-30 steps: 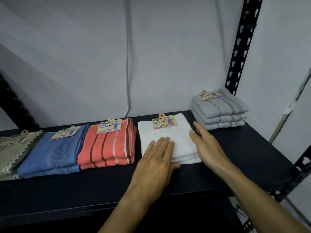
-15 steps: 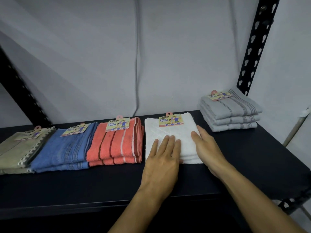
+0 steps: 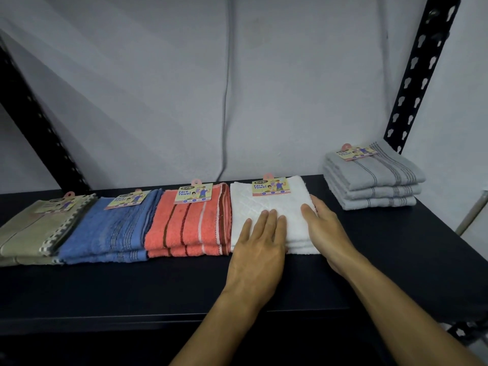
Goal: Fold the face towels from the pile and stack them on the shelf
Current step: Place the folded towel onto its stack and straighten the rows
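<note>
A stack of folded white face towels (image 3: 266, 204) with a paper label lies on the black shelf (image 3: 132, 286). My left hand (image 3: 257, 249) lies flat on the front of that stack, fingers straight. My right hand (image 3: 323, 228) presses against the stack's right side with straight fingers. To the left sit a coral striped stack (image 3: 187, 225), a blue stack (image 3: 111, 231) and a beige stack (image 3: 34, 231), side by side. A grey striped stack (image 3: 372, 178) of three towels stands apart at the right.
A grey wall backs the shelf. Black perforated uprights stand at the back right (image 3: 420, 72) and at the left (image 3: 31, 114). Bare shelf surface shows in front of the stacks and between the white and grey stacks.
My right hand has closed in from beside the white stack until it presses its right side. My left hand stays flat on the stack. The view has shifted left.
</note>
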A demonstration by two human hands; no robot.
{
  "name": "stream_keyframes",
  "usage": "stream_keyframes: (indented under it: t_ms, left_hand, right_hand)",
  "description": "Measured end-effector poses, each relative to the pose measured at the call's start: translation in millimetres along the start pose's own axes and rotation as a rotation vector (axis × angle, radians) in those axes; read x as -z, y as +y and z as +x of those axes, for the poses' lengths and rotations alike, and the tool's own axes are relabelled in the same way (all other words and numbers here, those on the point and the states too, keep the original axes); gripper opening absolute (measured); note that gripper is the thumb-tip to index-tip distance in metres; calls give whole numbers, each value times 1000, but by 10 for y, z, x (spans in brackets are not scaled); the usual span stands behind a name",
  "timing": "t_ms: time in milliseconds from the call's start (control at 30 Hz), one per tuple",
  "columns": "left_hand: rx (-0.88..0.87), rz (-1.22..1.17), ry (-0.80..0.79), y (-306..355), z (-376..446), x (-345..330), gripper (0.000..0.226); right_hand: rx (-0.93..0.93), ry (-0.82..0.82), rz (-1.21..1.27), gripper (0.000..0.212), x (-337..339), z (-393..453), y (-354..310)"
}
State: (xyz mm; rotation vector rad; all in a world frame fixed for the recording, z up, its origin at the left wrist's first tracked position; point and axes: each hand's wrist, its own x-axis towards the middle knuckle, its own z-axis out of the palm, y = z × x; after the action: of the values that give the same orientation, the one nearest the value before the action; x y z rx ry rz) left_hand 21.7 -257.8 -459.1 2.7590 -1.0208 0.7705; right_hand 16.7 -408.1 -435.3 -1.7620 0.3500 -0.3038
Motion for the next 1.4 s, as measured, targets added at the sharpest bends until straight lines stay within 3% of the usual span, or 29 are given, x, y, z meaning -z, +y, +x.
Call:
stream_keyframes:
  t_ms: [400, 500, 633, 767, 833, 933, 1033, 1200, 1300, 1400]
  left_hand:
    - [-7, 26, 18, -40, -7, -17, 59]
    - [-15, 23, 52, -59, -16, -38, 49]
    - [-16, -4, -21, -101, -23, -46, 64]
    - [-28, -20, 71, -89, 64, 27, 56]
    - [-31, -73, 101, -37, 210, 95, 59]
    - [-84, -132, 153, 96, 568, 135, 49]
    - [-182, -197, 78, 320, 1022, 114, 51]
    - [-322, -32, -122, 775, 1639, -209, 66]
    - [-346, 80, -171, 964, 1797, -365, 69]
    - [-314, 111, -198, 1057, 1875, -429, 63]
  right_hand:
    - [-4, -21, 13, 34, -33, 19, -21]
    - [8, -33, 2, 34, -33, 28, -22]
    - [26, -50, -12, 34, -19, 31, -9]
    - [9, -47, -42, 46, 122, 74, -41]
    - [85, 8, -101, 44, 306, 115, -56]
    - [296, 199, -342, 37, 710, 205, -22]
    - [409, 272, -781, 51, 1193, 414, 94]
    - [357, 20, -1374, 99, 1785, 807, 218]
    - [394, -82, -1563, 98, 1874, 953, 242]
    - [462, -64, -1551, 96, 1873, 984, 245]
